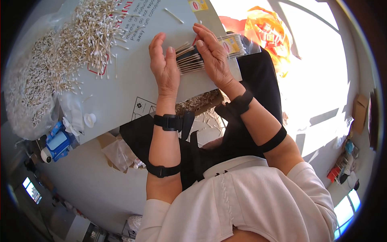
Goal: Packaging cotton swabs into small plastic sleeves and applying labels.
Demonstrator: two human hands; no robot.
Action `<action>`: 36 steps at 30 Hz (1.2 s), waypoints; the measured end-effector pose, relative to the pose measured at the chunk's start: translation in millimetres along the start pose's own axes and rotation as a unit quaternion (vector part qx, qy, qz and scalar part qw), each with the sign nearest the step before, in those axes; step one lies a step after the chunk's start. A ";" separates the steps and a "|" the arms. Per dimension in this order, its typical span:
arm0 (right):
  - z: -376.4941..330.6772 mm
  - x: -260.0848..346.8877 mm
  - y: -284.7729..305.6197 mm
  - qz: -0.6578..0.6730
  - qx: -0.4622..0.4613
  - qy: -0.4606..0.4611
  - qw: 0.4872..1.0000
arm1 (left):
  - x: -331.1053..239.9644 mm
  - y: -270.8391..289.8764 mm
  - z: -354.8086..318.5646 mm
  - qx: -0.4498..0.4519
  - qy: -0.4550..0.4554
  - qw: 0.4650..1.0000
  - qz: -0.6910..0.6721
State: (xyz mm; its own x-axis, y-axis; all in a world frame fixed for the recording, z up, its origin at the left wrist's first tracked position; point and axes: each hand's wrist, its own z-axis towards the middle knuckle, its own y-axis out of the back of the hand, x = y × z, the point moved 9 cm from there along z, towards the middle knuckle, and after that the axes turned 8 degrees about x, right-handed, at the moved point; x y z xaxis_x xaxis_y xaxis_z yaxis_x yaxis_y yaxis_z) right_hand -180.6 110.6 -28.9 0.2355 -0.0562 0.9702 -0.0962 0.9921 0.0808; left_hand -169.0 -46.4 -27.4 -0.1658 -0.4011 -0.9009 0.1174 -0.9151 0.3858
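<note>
A fanned bunch of cotton swabs (pixel 190 63) lies between my two hands on the pale printed board. My left hand (pixel 165 66) is on edge at the swabs' left ends, its fingers stretched and thumb apart. At their right ends is my right hand (pixel 214 58), fingers extended and thumb pointing at the bunch. A dark patch shows among the swabs; I cannot make out what it is. Just beyond my right hand sits a clear packet of cotton swabs (pixel 238 45) with a yellow label, partly covered by the hand.
A large heap of loose cotton swabs (pixel 90 36) spills from a clear plastic bag (pixel 20 105) at the left. One stray swab (pixel 174 16) lies farther back. An orange plastic bag (pixel 268 34) stands at the right. Below the board's edge, a box (pixel 201 101) contains more swabs.
</note>
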 end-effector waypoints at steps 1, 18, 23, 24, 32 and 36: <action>-0.7 -3.0 -2.4 0.000 0.000 0.000 1.000 | 5.5 -1.7 -2.0 -0.015 0.015 0.999 -0.049; 6.3 -11.7 0.1 -0.002 0.014 -0.048 0.999 | -16.4 2.9 1.8 0.056 -0.080 0.952 0.289; 5.2 -13.5 2.4 0.014 0.011 -0.033 0.999 | -14.6 18.5 11.8 0.001 -0.075 0.955 0.288; 4.7 -12.7 2.1 0.012 0.013 -0.029 0.999 | -14.1 19.5 14.7 0.001 -0.075 0.955 0.288; -3.0 -14.2 0.8 0.034 0.019 -0.034 0.999 | -6.3 2.0 4.6 0.056 -0.040 0.984 0.167; -1.4 -10.4 -2.1 -0.003 0.010 -0.031 0.999 | 0.4 2.9 -7.2 -0.041 -0.013 0.997 -0.062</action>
State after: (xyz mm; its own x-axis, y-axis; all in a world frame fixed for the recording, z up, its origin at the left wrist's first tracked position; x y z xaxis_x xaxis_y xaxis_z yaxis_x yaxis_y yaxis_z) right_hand -181.5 109.3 -39.5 0.1759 -0.0704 0.9819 -0.1146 0.9892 0.0914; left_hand -161.7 -48.9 -28.0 -0.2088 -0.2877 -0.9347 0.1741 -0.9514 0.2540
